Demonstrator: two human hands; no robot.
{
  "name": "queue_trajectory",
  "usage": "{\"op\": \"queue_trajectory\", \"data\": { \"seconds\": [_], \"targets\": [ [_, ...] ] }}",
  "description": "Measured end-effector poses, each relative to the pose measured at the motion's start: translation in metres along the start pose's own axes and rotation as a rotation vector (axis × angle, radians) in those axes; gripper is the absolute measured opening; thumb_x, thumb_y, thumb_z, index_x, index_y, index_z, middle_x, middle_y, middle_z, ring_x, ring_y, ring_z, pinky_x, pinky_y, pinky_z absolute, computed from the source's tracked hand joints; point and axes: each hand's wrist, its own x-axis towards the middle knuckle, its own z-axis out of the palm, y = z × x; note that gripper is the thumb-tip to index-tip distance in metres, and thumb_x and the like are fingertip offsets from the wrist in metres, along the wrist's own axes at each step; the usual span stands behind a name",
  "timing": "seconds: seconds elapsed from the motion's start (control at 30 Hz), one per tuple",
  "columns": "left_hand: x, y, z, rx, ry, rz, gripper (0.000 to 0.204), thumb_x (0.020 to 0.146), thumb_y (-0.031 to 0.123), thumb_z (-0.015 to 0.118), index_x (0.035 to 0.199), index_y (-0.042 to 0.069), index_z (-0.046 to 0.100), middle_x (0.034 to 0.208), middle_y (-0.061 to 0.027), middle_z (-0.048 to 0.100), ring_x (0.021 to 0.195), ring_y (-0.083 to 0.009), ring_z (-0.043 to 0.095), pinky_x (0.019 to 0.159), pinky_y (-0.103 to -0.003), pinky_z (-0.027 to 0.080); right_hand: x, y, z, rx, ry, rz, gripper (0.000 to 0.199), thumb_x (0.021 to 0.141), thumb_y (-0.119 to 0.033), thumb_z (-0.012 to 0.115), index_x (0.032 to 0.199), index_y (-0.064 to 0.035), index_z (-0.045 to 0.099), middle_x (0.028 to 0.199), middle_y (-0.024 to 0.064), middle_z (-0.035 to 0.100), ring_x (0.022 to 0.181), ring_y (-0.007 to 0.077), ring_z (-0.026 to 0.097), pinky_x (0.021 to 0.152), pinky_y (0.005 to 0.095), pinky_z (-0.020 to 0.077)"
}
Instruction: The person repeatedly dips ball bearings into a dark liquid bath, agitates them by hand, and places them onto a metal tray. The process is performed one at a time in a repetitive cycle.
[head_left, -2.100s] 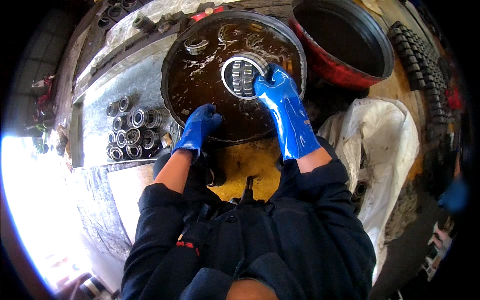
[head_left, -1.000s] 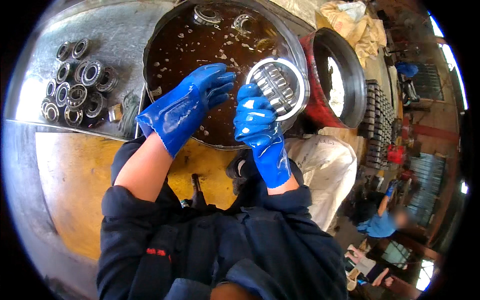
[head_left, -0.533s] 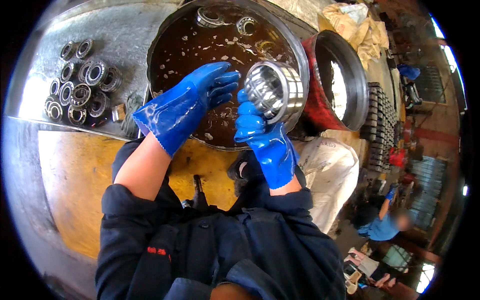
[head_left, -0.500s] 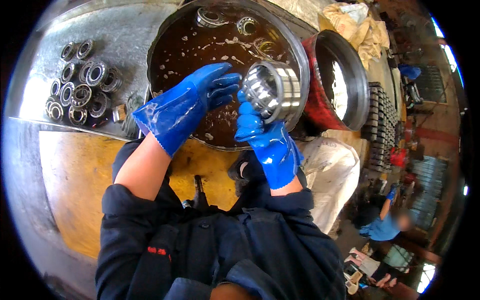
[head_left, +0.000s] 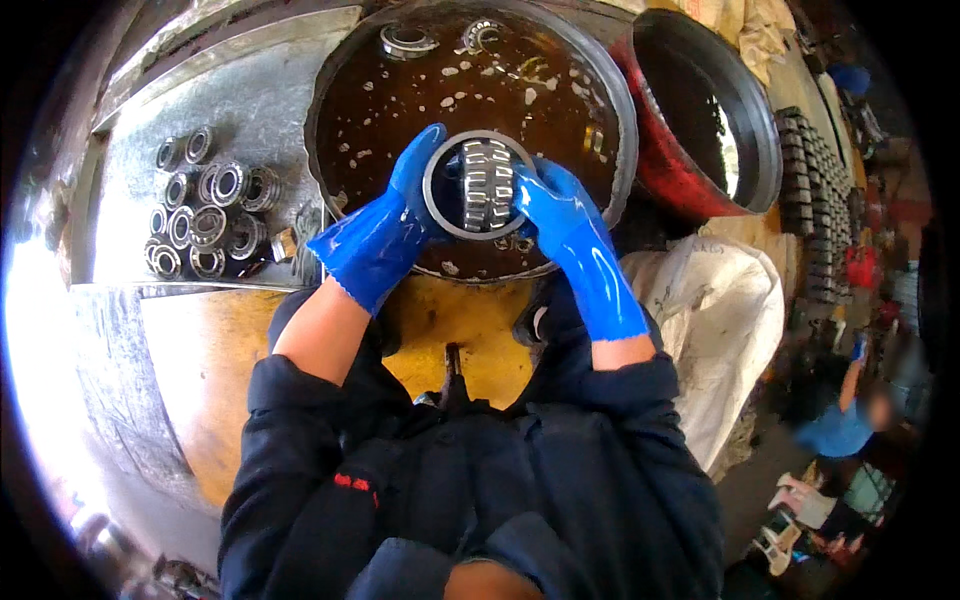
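Both hands wear long blue rubber gloves. Between them, over a round metal drum (head_left: 622,120) of dark brown liquid, is a large shiny roller bearing (head_left: 487,185). Its inner part is turned crosswise inside the outer ring, so two rows of rollers face me. My left hand (head_left: 405,215) grips the ring's left side, thumb side up. My right hand (head_left: 562,205) holds the right side, its fingertips beside the rollers. Some fingers are hidden behind the ring. At the drum's far side, a bearing (head_left: 408,41) and a second bearing (head_left: 480,37) sit partly in the liquid.
Several smaller bearings (head_left: 208,225) lie grouped on a metal tray (head_left: 270,95) at left, near a brush-like block (head_left: 285,245). A red drum (head_left: 640,110) stands at right, with a white sack (head_left: 715,310) nearer me. Stacked metal parts (head_left: 815,200) and another person (head_left: 835,425) are farther right.
My left hand, earlier apart and empty, has closed on the bearing. The bearing has moved left from my right hand alone into both hands, its inner part now turned crosswise. The view has shifted.
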Motion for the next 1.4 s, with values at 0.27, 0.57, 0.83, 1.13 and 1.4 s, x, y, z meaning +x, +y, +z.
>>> {"op": "queue_trajectory", "data": {
  "seconds": [0.27, 0.57, 0.83, 1.13, 1.4],
  "targets": [
    [0.006, -0.002, -0.022, -0.055, -0.370, 0.005, 0.052, 0.105, 0.043, 0.038, 0.121, 0.002, 0.065, 0.110, -0.0166, 0.073, 0.093, -0.0316, 0.072, 0.087, -0.049, 0.060, -0.008, -0.013, -0.015, 0.117, -0.072, 0.074, 0.057, 0.096, -0.053, 0.062, 0.132, -0.0086, 0.065, 0.105, 0.0073, 0.072, 0.086, 0.0152, 0.064, 0.068, 0.0302, 0.0509],
    [0.026, -0.006, -0.032, 0.044, 0.209, 0.371, 0.036, 0.105, 0.030, 0.045, 0.118, 0.005, 0.068, 0.108, -0.0133, 0.073, 0.093, -0.0299, 0.071, 0.087, -0.046, 0.060, -0.016, -0.010, 0.010, -0.381, 0.078, -0.219, 0.053, 0.096, -0.051, 0.064, 0.129, -0.0089, 0.066, 0.111, 0.0115, 0.072, 0.096, 0.0170, 0.067, 0.080, 0.0317, 0.0533],
    [0.031, -0.008, -0.035, 0.015, 0.263, 0.428, 0.036, 0.106, 0.031, 0.048, 0.121, 0.006, 0.069, 0.113, -0.0124, 0.073, 0.097, -0.0291, 0.071, 0.091, -0.045, 0.059, -0.017, -0.005, 0.014, -0.449, 0.143, -0.280, 0.053, 0.097, -0.050, 0.064, 0.129, -0.0075, 0.066, 0.114, 0.0124, 0.071, 0.101, 0.0183, 0.067, 0.086, 0.0322, 0.0531],
    [-0.005, -0.027, -0.045, 0.922, 0.253, 0.788, 0.042, 0.103, 0.018, 0.059, 0.140, -0.002, 0.054, 0.127, -0.0139, 0.068, 0.114, -0.0188, 0.065, 0.099, -0.032, 0.053, 0.010, 0.008, 0.029, -0.404, 0.144, -0.258, 0.052, 0.098, -0.048, 0.064, 0.129, -0.0058, 0.065, 0.116, 0.0134, 0.071, 0.106, 0.0198, 0.067, 0.093, 0.0327, 0.0528],
    [-0.019, -0.021, -0.020, 1.526, 0.269, 0.748, 0.047, 0.093, 0.010, 0.070, 0.137, 0.001, 0.055, 0.126, -0.0131, 0.068, 0.116, -0.0192, 0.065, 0.099, -0.036, 0.054, 0.056, 0.050, 0.014, 0.347, -0.010, -0.010, 0.051, 0.102, -0.043, 0.060, 0.133, -0.0024, 0.061, 0.118, 0.0151, 0.071, 0.109, 0.0224, 0.068, 0.098, 0.0350, 0.0546]
  ]
}}
